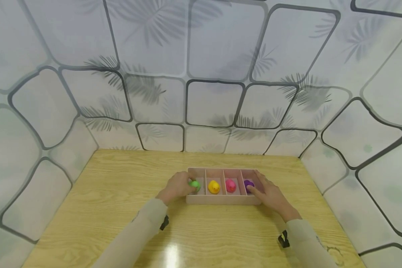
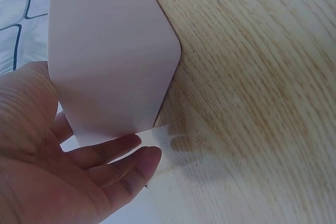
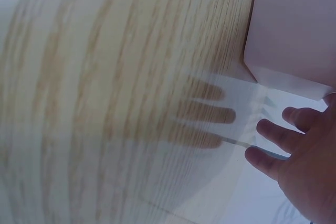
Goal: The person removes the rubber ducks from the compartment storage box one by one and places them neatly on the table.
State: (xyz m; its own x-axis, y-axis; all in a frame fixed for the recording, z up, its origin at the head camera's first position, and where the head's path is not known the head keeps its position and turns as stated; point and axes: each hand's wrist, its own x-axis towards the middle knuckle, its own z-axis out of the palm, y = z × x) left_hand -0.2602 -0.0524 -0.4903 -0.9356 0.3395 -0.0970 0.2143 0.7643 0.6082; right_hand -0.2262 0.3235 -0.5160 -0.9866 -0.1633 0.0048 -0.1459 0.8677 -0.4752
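Patterned wall panels (image 1: 221, 56) enclose the wooden desk (image 1: 104, 208) on three sides. Near the middle of the desk sits a shallow pink tray (image 1: 222, 200), its long axis running left to right across my view, split into four compartments side by side. From left to right these hold a green duck (image 1: 195, 184), a yellow duck (image 1: 214, 187), a pink duck (image 1: 230, 185) and a purple duck (image 1: 248, 184), one apiece.

My two hands bracket the tray at its short ends. My left hand (image 1: 177, 187) lies at the left end, its fingers reaching over the rim toward the green duck, which they partly cover; whether they pinch the duck or merely touch it I cannot tell. In the left wrist view the fingers (image 2: 123, 169) look straight and relaxed beside the tray's outer wall (image 2: 113, 56). My right hand (image 1: 271, 195) rests against the right end with the fingers extended, the grip released, a fingertip close to the purple duck. The right wrist view shows those fingers (image 3: 278, 135) spread just beside the tray's corner (image 3: 294, 30), though that picture is blurred.

Both wrist views show only the tray's outside; no duck appears in them. The ducks are too small for detail.
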